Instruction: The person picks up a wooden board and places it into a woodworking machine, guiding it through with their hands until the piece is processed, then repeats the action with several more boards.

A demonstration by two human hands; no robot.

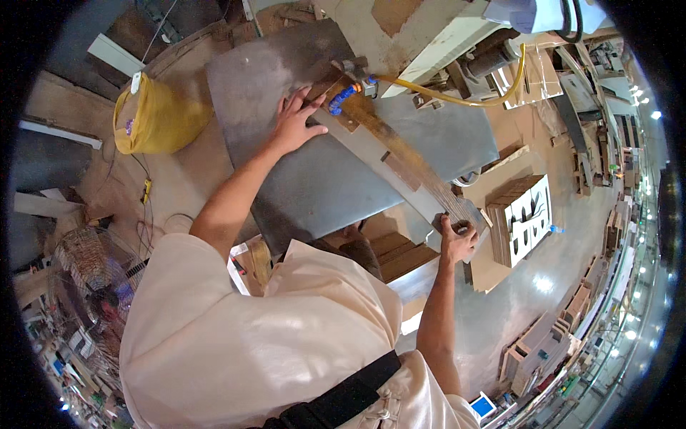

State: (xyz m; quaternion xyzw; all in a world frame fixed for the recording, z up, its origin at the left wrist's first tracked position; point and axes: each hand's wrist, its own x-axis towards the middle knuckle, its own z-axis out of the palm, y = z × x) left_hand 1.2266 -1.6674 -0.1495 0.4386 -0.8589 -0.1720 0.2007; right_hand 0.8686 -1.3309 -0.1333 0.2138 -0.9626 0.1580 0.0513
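Note:
A long, narrow, pale grey board lies slantwise across a grey metal machine table, against a long wooden strip. My left hand is open, its fingers spread at the board's far end, close to a blue and orange jointed nozzle. The cutting part near that nozzle is hidden. At the board's near right end my right hand is closed, with its fingers curled around the edge. That end reaches past the table's right side.
A yellow hose runs from the nozzle to the right. Beyond the table's right end stands a stack of cut boards with a white top. A yellow sack stands at the left, and a caged fan at the lower left. More boards sit below the table.

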